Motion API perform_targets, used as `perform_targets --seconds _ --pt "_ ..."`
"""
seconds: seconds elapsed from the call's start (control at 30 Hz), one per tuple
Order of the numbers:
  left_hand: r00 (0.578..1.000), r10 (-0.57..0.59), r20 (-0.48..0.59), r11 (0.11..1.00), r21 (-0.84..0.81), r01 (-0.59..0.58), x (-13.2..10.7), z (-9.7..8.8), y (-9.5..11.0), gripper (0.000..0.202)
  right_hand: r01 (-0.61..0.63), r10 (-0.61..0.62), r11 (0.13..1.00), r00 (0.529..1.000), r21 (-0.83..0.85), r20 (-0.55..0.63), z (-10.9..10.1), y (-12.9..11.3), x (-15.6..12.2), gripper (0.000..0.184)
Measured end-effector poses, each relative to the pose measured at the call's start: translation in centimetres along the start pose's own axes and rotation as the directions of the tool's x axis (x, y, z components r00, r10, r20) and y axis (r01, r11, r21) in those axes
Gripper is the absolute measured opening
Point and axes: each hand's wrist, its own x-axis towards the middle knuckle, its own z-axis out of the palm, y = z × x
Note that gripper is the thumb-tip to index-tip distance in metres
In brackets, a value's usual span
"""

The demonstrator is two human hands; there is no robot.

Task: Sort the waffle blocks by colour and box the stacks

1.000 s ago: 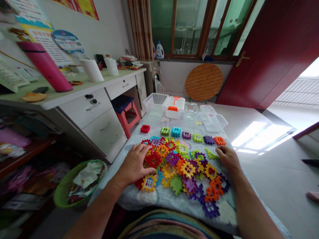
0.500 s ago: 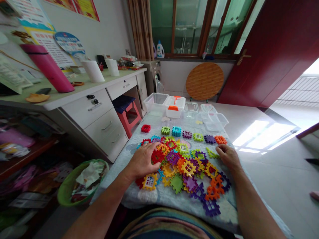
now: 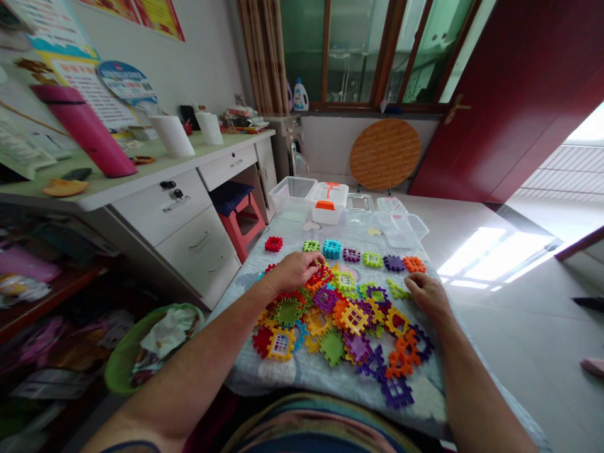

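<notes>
A heap of colourful plastic window tiles [image 3: 340, 318] lies on a pale quilted cloth [image 3: 283, 377] over the table. Beyond the heap a row of single tiles runs from a red one [image 3: 274, 243] to an orange one [image 3: 414, 264]. My left hand [image 3: 295, 270] reaches over the far left of the heap, its fingers curled shut on a red tile [image 3: 322, 275]. My right hand [image 3: 425, 292] rests on the cloth at the heap's right edge beside a green tile [image 3: 399, 290]. Its fingers are bent under, and I cannot see what is in them.
Clear plastic tubs [image 3: 293, 189], a white box with an orange handle [image 3: 329, 204] and clear lids [image 3: 401, 229] stand at the table's far end. To the left are a white desk with drawers [image 3: 184, 214], a red stool [image 3: 240, 220] and a green basin [image 3: 127, 358].
My left hand has moved forward from the near left of the heap to its far edge and closed on the red tile. My right hand has stayed in place.
</notes>
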Motion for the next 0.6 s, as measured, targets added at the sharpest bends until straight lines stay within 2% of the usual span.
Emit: perform_targets --seconds 0.2,0.3,0.4,0.5,0.6 --pt "0.999 -0.028 0.027 0.989 -0.141 0.031 1.6 -0.2 -1.9 0.022 -0.006 0.006 1.000 1.000 -0.020 0.010 0.0 -0.2 0.0 0.030" --pt "0.998 -0.061 0.006 0.998 -0.007 0.061 1.3 -0.9 -2.2 0.024 -0.012 0.012 1.000 1.000 -0.027 0.015 -0.1 -0.3 0.0 0.031" --pt "0.996 -0.056 -0.069 0.977 0.204 0.069 -0.5 -2.5 -2.1 0.028 -0.015 0.016 1.000 1.000 -0.024 0.019 -0.1 -0.2 0.0 0.032" --pt "0.998 -0.061 -0.014 0.942 0.329 0.062 -3.3 -4.1 -2.2 0.039 -0.011 0.011 1.000 1.000 -0.023 0.018 -0.1 -0.2 0.0 0.032" --pt "0.994 -0.109 0.021 0.896 0.436 0.089 -6.1 -4.4 -2.4 0.053 -0.014 0.015 1.000 1.000 -0.024 0.023 0.0 -0.2 0.0 0.032"
